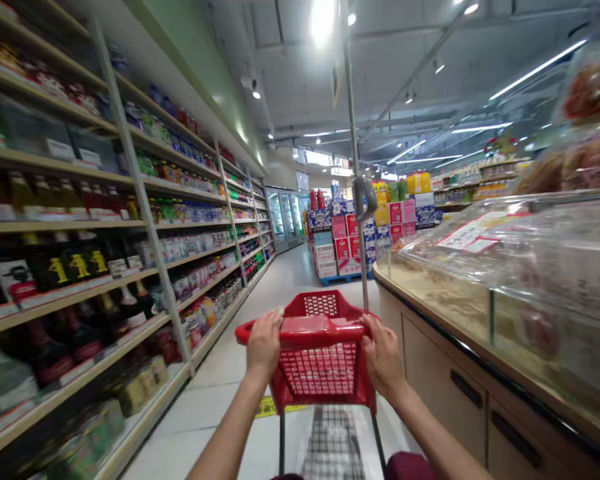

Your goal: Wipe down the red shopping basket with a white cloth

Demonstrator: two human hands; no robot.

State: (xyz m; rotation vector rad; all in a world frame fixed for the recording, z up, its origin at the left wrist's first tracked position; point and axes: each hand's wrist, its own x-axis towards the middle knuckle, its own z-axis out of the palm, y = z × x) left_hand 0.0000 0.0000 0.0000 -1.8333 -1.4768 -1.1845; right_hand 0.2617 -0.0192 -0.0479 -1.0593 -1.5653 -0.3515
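Observation:
Straight ahead of me is a red plastic shopping cart with a lattice basket and dark legs. My left hand is closed around the left part of its red handle. Around the handle's right end my right hand is wrapped, with the thumb on top. A thin metal pole rises just beyond the cart's right side, with a grey device fixed on it. What lies in the basket, if anything, cannot be made out through the lattice.
Shelves of bottles and packets line the left side. A wooden counter with clear plastic covers runs close along the right. Stacked drink cartons stand on a blue pallet ahead. Pale floor leads toward glass-door fridges.

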